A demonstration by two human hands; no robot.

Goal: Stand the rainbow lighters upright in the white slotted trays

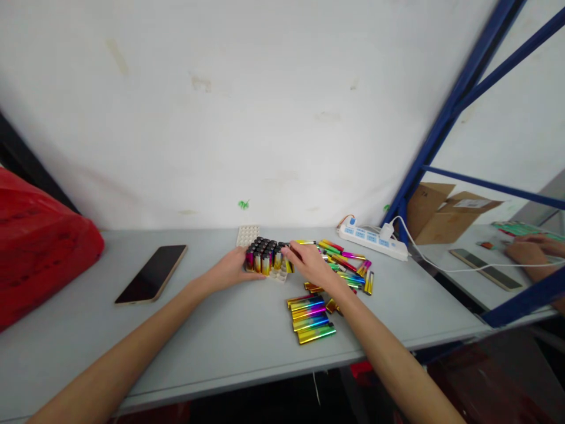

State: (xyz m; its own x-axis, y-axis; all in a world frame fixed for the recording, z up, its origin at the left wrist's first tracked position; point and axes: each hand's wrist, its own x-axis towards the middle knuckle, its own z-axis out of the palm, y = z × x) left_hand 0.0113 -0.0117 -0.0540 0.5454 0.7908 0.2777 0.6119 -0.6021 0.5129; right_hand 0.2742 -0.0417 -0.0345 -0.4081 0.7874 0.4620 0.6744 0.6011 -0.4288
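Several metallic lighters (265, 254) with black tops stand upright, packed together in a pale tray with round holes (279, 275). My left hand (232, 266) is curved around the left and front side of this group, thumb along its front edge. At the right end of the group, my right hand (306, 259) pinches a yellow and black lighter (289, 265). To the right, a loose pile of colourful shiny lighters (346, 265) lies on the grey table (238, 335). Nearer the front edge, several more lighters (311, 318) lie side by side in a row.
Another holed pale tray (248, 235) lies behind the group. A phone (152, 275) and a red bag (39, 247) are on the left. At the back right are a power strip (375, 241), a blue frame (441, 135) and a cardboard box (441, 212). Beyond, another person's hands (529, 250) show.
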